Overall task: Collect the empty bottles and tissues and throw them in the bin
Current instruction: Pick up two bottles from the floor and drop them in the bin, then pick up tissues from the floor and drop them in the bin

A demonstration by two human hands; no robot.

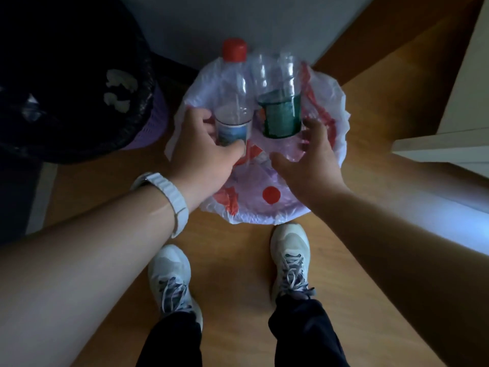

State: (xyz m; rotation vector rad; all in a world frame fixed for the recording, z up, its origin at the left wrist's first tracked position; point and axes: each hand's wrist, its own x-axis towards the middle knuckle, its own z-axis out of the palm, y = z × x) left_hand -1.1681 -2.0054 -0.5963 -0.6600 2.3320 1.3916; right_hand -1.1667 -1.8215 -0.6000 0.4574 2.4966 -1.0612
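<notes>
A bin lined with a white and red plastic bag (267, 210) stands on the floor in front of my feet. Over its opening my left hand (206, 154) grips the base of a clear empty bottle (234, 102) with a red cap and a blue label. Beside it a second clear bottle (281, 112) with a green label is blurred above the bin. My right hand (309, 160) is right under this bottle with fingers spread; whether it still touches the bottle is unclear. Tissues are not visible in the white-lined bin.
A second bin (148, 128), purple with a black liner, stands to the left and holds some white scraps (119, 91). A grey wall is behind the bins. White furniture (449, 144) edges the right side. My two white shoes (172, 279) stand on the wooden floor.
</notes>
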